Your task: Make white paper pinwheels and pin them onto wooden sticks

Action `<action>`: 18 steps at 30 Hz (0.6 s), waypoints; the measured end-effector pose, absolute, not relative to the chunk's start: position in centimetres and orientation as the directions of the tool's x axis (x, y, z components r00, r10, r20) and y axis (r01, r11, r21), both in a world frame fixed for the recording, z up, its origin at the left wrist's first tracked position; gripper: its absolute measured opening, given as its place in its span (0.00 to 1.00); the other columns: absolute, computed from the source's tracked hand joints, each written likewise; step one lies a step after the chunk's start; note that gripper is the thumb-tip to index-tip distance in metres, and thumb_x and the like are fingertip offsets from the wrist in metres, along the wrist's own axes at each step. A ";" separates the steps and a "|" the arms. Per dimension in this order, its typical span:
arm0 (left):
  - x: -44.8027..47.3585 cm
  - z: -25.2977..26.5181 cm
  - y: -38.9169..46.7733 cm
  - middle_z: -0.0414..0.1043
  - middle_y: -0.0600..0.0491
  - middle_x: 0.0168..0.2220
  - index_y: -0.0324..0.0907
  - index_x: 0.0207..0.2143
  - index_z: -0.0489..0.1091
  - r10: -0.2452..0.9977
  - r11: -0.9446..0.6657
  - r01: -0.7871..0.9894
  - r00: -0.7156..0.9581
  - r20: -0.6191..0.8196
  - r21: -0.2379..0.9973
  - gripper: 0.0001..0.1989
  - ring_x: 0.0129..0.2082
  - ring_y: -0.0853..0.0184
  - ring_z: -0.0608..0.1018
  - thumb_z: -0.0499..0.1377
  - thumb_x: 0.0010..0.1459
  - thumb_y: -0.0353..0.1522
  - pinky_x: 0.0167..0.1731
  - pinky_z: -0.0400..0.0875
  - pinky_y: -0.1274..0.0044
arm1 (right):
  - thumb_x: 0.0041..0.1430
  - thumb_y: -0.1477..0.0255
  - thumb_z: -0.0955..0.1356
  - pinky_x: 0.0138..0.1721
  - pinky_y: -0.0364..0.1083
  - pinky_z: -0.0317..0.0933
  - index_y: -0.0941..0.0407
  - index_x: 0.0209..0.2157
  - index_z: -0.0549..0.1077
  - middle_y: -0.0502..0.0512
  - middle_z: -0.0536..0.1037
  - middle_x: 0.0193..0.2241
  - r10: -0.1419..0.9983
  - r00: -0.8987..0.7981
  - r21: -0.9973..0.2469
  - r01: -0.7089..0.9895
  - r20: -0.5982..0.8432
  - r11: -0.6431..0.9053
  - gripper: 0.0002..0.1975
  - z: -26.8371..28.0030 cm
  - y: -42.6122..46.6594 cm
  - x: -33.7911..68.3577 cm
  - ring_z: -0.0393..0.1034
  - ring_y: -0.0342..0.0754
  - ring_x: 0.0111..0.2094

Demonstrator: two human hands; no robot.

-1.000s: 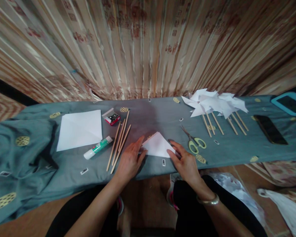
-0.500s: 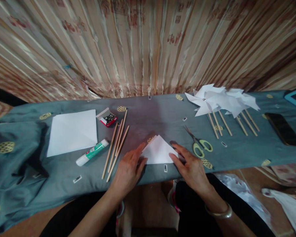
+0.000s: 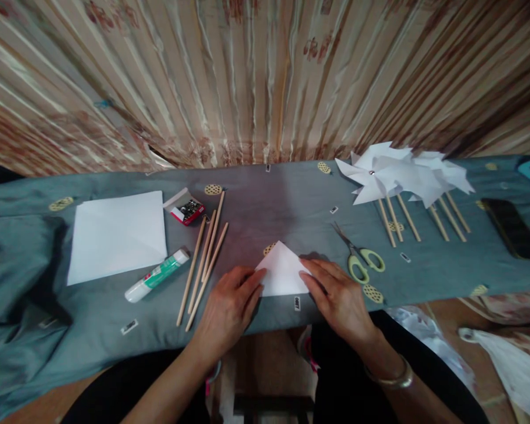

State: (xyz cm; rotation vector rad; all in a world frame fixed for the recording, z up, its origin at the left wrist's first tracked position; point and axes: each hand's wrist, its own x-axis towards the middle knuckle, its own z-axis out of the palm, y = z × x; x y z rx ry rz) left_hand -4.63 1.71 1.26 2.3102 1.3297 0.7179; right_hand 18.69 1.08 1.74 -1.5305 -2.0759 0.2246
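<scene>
A white sheet of paper (image 3: 283, 274), folded into a triangle with its point away from me, lies near the table's front edge. My left hand (image 3: 232, 297) has the left corner between thumb and fingertips. At the right corner, my right hand (image 3: 339, 297) grips the paper the same way, its thumb on top. The edges of the two upper layers lie closely together. Right of my right hand are scissors (image 3: 355, 254) with pale green handles, blades pointing away. Several thin wooden sticks (image 3: 202, 265) lie left of my left hand.
A glue stick (image 3: 156, 275), a stack of white paper (image 3: 117, 235) and an open red box of pins (image 3: 186, 209) are on the left. White paper pinwheels (image 3: 388, 171) on sticks and a black phone (image 3: 514, 228) lie right. A curtain (image 3: 256, 82) hangs behind the cloth-covered table.
My left fingers have closed in on the paper's left corner. The triangle's layers, offset at the tip before, now line up. The view has shifted slightly.
</scene>
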 end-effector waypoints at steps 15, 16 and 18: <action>-4.5 1.2 2.0 0.72 0.45 0.45 0.39 0.51 0.70 0.875 -0.483 0.709 0.420 0.243 0.514 0.14 0.41 0.62 0.78 0.50 0.67 0.32 0.43 0.78 0.69 | 0.67 0.70 0.62 0.45 0.53 0.73 0.57 0.50 0.76 0.61 0.81 0.41 0.925 -0.189 -0.404 0.857 0.329 0.319 0.15 1.6 0.9 18.4 0.76 0.53 0.42; -4.5 1.2 2.0 0.72 0.45 0.45 0.39 0.51 0.70 0.874 -0.484 0.707 0.420 0.244 0.515 0.14 0.41 0.62 0.78 0.51 0.67 0.32 0.43 0.77 0.70 | 0.67 0.69 0.62 0.46 0.53 0.72 0.56 0.50 0.76 0.60 0.81 0.41 0.929 -0.181 -0.410 0.858 0.322 0.309 0.15 1.6 0.9 18.4 0.76 0.53 0.43; -4.4 1.1 1.9 0.72 0.45 0.45 0.39 0.51 0.70 0.874 -0.484 0.705 0.422 0.241 0.519 0.14 0.41 0.62 0.78 0.51 0.67 0.32 0.43 0.77 0.70 | 0.67 0.69 0.62 0.46 0.53 0.72 0.55 0.50 0.76 0.60 0.81 0.41 0.935 -0.171 -0.416 0.860 0.312 0.296 0.15 1.5 0.9 18.3 0.76 0.53 0.43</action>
